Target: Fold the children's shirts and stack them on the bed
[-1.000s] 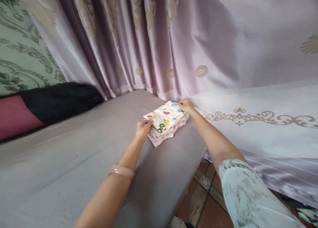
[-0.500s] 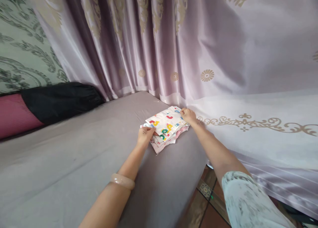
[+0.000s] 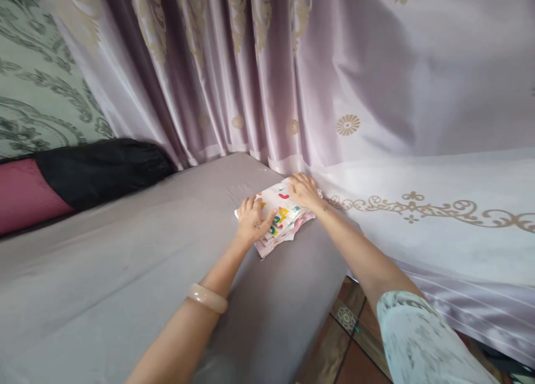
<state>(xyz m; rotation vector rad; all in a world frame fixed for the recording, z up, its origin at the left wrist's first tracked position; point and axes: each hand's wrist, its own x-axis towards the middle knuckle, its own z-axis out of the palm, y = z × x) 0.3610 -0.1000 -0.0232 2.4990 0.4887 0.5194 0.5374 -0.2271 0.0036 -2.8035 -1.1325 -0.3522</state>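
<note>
A stack of folded cloths (image 3: 281, 205) lies near the far corner of the grey-covered bed. The top cloth is white with colourful printed shapes; pink and white edges show beneath it. My left hand (image 3: 253, 219) rests flat on the stack's left end, fingers spread and thumb stretched out over the print. On the stack's right end lies my right hand (image 3: 304, 190), palm down with its fingers extended. Neither hand grips the cloth. A pale bangle (image 3: 207, 298) circles my left forearm.
Purple curtains (image 3: 276, 83) hang behind the grey bed sheet (image 3: 137, 261) and along its right side. A black and pink rolled bundle (image 3: 100, 172) lies at the back left by the patterned wall (image 3: 37, 72). Tiled floor (image 3: 346, 334) shows beyond the bed's right edge.
Both hands have let go of the top cloth's edges and moved onto its upper surface, with fingers now spread flat. The top cloth now lies down on the stack.
</note>
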